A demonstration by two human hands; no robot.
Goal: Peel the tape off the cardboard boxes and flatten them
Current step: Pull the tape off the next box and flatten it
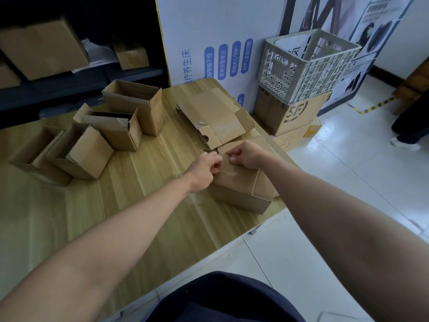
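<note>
Pale wooden table, dark shelving behind it, white tiled floor to your right.

Left hand: fingers curled in, pinching what looks like the end of the clear tape strip on top of the closed cardboard box.

Right hand: fingers curled as well, resting on the box's far top edge. Cannot tell whether they pinch the tape or only brace.

The box sits near the table's right edge, touching the stack of flattened boxes. The open boxes stand well apart to the left.

Suggested: pull the strip low and along the seam, slowly, so it likely lifts in one piece without tearing the paper face. Press down with your right hand, since the box could slide toward the edge.
</note>
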